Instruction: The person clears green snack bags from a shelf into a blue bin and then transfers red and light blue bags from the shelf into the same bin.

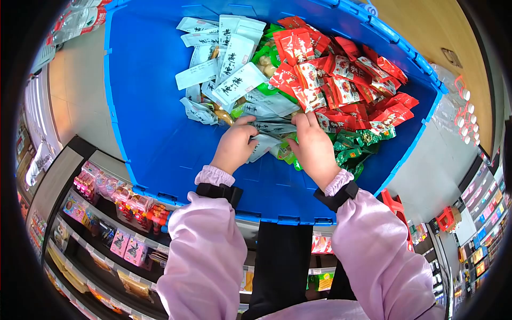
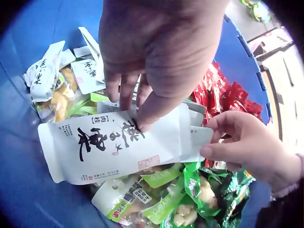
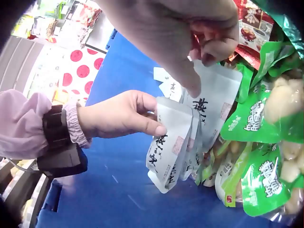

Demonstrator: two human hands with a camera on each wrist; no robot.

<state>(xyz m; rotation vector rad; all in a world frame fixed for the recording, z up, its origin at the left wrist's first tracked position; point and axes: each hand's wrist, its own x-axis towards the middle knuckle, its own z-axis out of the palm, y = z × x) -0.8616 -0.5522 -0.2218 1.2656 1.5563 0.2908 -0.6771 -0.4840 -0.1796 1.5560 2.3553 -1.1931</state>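
Inside the blue crate (image 1: 141,101), my left hand (image 1: 234,145) pinches several overlapping white packets with black writing, its thumb lying on top of the front packet (image 3: 166,147) in the right wrist view. My right hand (image 1: 314,149) is beside it; in the left wrist view its thumb and fingers (image 2: 229,135) grip the other end of the white packets (image 2: 109,147). More white packets (image 1: 234,58) lie in a loose pile beyond both hands. Clear-and-green bags (image 2: 166,190) of pale food lie beneath and beside the held packets.
Red packets (image 1: 346,80) fill the crate's right part, with dark green packets (image 1: 349,152) nearer me. The crate's blue rim (image 1: 120,138) runs around everything. Stocked shelves (image 1: 106,234) stand at the near left, and bottles (image 1: 453,106) stand outside at right.
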